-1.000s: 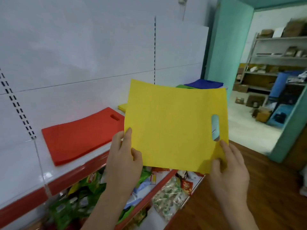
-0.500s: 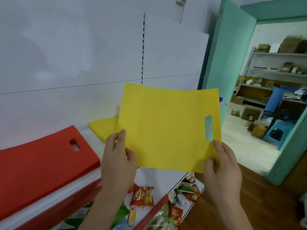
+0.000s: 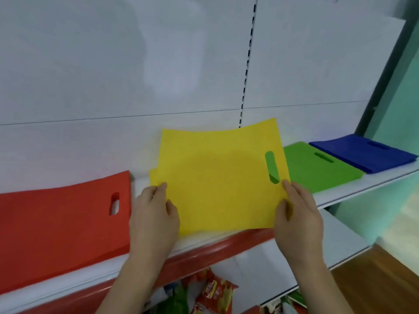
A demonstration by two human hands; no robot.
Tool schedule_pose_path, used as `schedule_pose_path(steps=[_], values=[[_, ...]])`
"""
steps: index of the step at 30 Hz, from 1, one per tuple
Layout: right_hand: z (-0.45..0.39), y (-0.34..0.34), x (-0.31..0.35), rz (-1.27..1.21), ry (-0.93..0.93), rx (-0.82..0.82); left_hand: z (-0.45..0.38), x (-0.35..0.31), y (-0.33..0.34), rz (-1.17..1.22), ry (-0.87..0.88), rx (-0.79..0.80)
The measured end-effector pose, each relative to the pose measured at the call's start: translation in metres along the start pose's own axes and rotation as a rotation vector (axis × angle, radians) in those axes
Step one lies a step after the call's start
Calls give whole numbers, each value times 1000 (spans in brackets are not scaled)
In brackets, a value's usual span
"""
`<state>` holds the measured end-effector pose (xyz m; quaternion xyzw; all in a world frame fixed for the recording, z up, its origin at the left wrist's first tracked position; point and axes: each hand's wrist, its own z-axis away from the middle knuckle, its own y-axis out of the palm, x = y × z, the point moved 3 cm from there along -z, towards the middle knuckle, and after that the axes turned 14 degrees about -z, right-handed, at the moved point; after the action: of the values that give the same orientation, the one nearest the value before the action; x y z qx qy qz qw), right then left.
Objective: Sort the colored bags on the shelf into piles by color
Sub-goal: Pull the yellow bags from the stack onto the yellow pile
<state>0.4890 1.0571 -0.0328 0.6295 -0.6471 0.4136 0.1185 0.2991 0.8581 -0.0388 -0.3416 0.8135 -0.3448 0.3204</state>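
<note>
**Yellow bag held over shelf**

Yellow bag [image 3: 217, 184]: flat, matte, oblong handle slot at 3 o'clock edge. Left hand [image 3: 154, 216] and right hand [image 3: 297, 214] pinch its near corners. It sits above the shelf [image 3: 362, 186], between red pile [image 3: 59, 225] and green pile [image 3: 317, 166]; blue pile [image 3: 362, 155] at 2 o'clock.

Yellow bag [image 3: 217, 184] pinched at lower corners by left hand [image 3: 154, 214] and right hand [image 3: 297, 211], over white shelf [image 3: 353, 189], red pile [image 3: 59, 225] at left, green pile [image 3: 317, 168] and blue pile [image 3: 365, 155] at right, snack packets [image 3: 210, 293] below.
</note>
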Motion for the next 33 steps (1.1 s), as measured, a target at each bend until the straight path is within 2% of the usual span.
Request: schedule_pose_path(steps=[7,12,23,33], values=[[-59,41,-42,0,-40,288,-5,-8,20,-247,-171,83],[-77,56,-56,13,-69,409,-6,-16,25,-358,-196,138],[-86,62,-65,81,21,542,-1,-21,32,-506,-199,222],[-88,60,-54,151,24,649,-4,-17,29,-439,-224,303]])
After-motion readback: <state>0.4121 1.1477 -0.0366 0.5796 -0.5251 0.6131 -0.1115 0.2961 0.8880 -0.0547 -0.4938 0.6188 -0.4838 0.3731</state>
